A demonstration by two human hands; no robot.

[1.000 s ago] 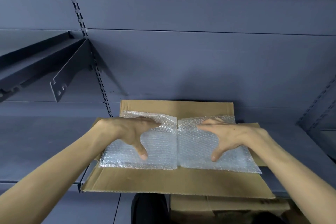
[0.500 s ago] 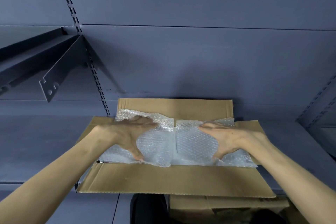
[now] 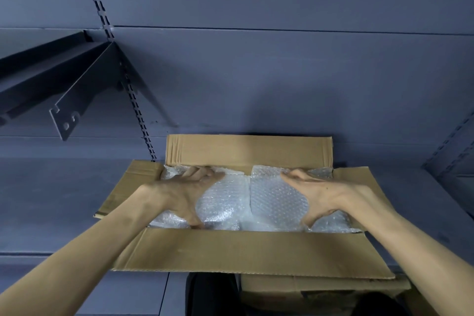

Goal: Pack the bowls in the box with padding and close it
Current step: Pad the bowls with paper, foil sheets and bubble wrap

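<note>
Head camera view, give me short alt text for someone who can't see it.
Two bare hands, left hand and right hand, press bubble wrap down into an open cardboard box whose flaps are folded outward. The box sits on a dark grey metal shelf.

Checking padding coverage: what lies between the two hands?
Head view: only bubble wrap, two sheets meeting at a seam, spans between left hand and right hand.
</note>
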